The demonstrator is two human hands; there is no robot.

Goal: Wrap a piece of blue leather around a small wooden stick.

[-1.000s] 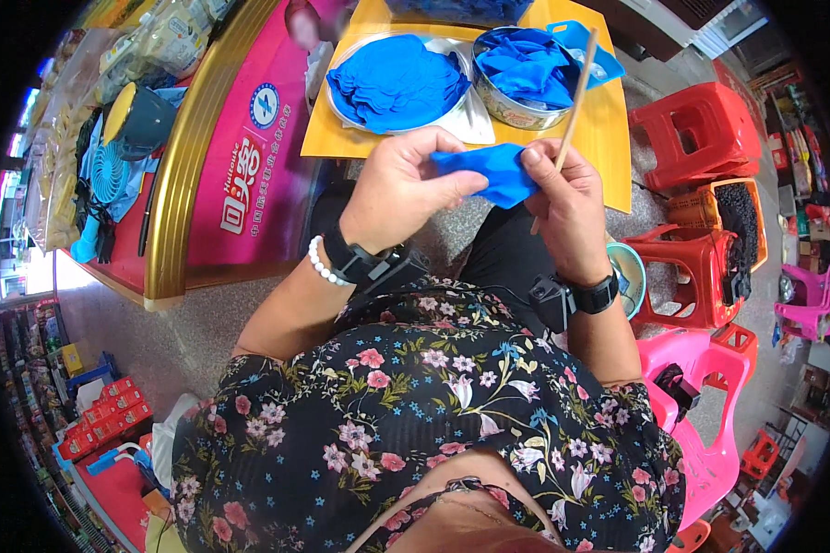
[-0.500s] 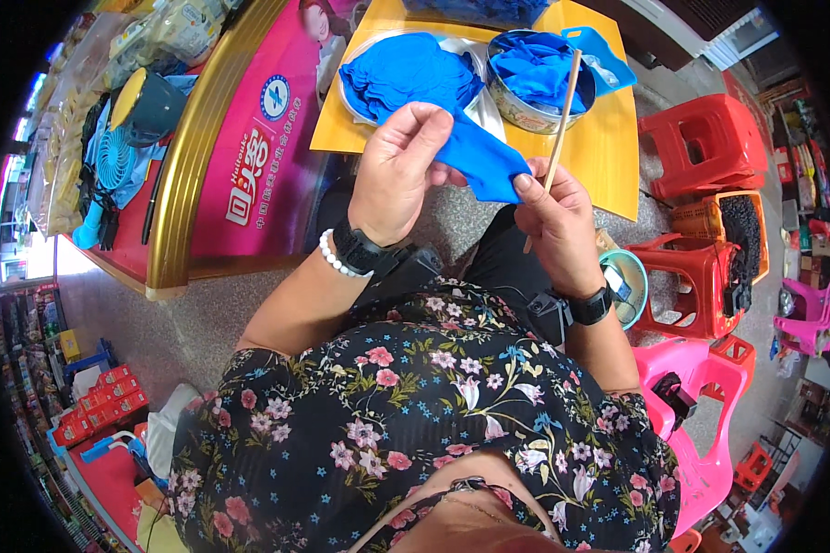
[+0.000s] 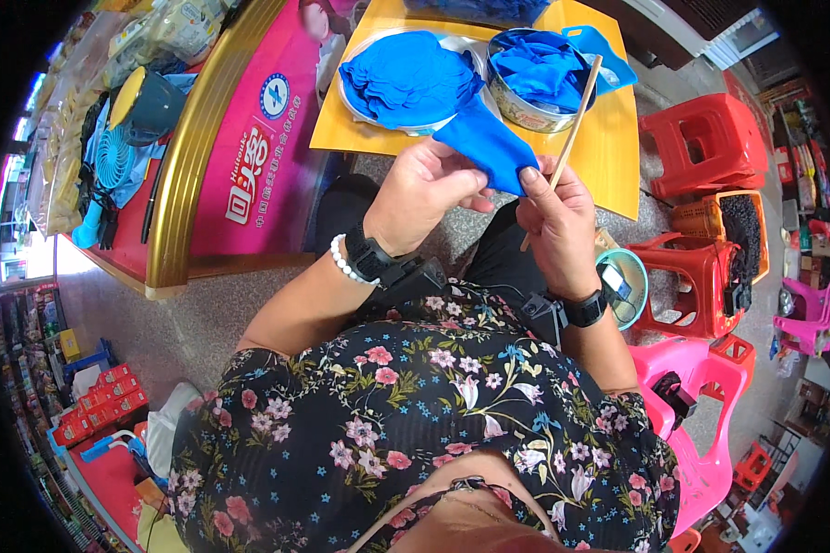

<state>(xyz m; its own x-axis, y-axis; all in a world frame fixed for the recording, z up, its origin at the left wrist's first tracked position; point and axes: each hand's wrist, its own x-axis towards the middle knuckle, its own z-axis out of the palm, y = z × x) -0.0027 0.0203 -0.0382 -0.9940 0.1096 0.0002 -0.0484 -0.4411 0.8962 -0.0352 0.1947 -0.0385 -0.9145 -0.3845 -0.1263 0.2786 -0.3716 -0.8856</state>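
A thin blue cloth piece (image 3: 491, 149) is stretched between my hands above the front edge of a yellow table (image 3: 613, 170). The fingers of my left hand (image 3: 424, 192) pinch its lower edge. My right hand (image 3: 558, 217) grips its right corner between thumb and fingers and also holds a slim wooden stick (image 3: 583, 109) that slants upward. Just beyond, a heap of similar blue cloth pieces (image 3: 410, 78) lies on a round white plate, and the held piece's far end reaches close to it. Right of the plate stands a round tin (image 3: 537, 118) with more loose blue pieces inside.
Behind the tin sits a light-blue plastic tray (image 3: 609, 57). A gold-edged counter (image 3: 180, 184) with a pink front runs along the left. On the right are red stools (image 3: 705, 138), a pale green basket (image 3: 629, 309) and a pink chair (image 3: 701, 452).
My left hand has moved down off the upper part of the cloth to its lower edge, so more of the piece shows. The stick in my right hand has tipped slightly right.
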